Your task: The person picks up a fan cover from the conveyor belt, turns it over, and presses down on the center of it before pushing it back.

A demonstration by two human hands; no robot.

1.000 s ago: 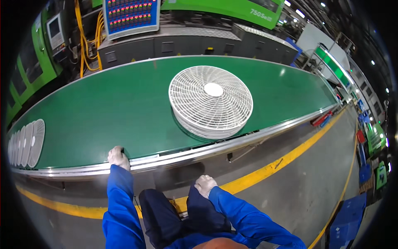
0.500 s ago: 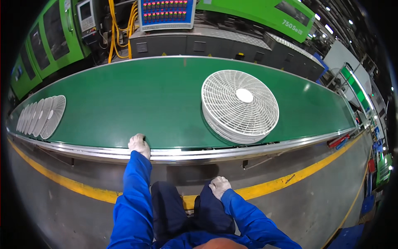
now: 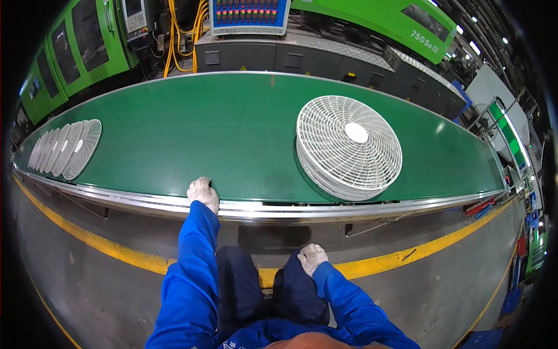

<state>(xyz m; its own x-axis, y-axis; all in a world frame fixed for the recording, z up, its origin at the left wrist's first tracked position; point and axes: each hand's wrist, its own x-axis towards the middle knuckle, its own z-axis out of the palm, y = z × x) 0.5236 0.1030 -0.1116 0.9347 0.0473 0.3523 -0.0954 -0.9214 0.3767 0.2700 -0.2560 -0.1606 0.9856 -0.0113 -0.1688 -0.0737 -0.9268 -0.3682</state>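
1. Grey factory floor (image 3: 418,296) under a long green conveyor belt (image 3: 215,134), bordered on the near side by a metal edge rail (image 3: 279,212).
2. On the belt, right of centre and close to the rail: a stack of round white fan grilles (image 3: 349,160), lying flat, with a solid white disc (image 3: 356,132) at the middle of the topmost.
3. Well apart from the stack, to its left: left hand (image 3: 203,194) resting on the belt's near edge, fingers bent; cannot tell whether closed around the rail.
4. Below the belt: right hand (image 3: 313,258) draped loosely over the right knee, on dark trousers (image 3: 237,279). Blue sleeves (image 3: 195,259) on both forearms.
5. At the belt's far left end: a row of overlapping fan grilles (image 3: 80,150).
6. Along the floor, below the conveyor: a broad yellow line (image 3: 381,263).
7. Beyond the belt: grey cabinets (image 3: 247,57), a blue-framed control panel (image 3: 249,16) with red lights, and yellow cables (image 3: 172,49).
8. Farther out: a green machine (image 3: 81,43) at upper left and a green machine housing (image 3: 381,18) at upper right.
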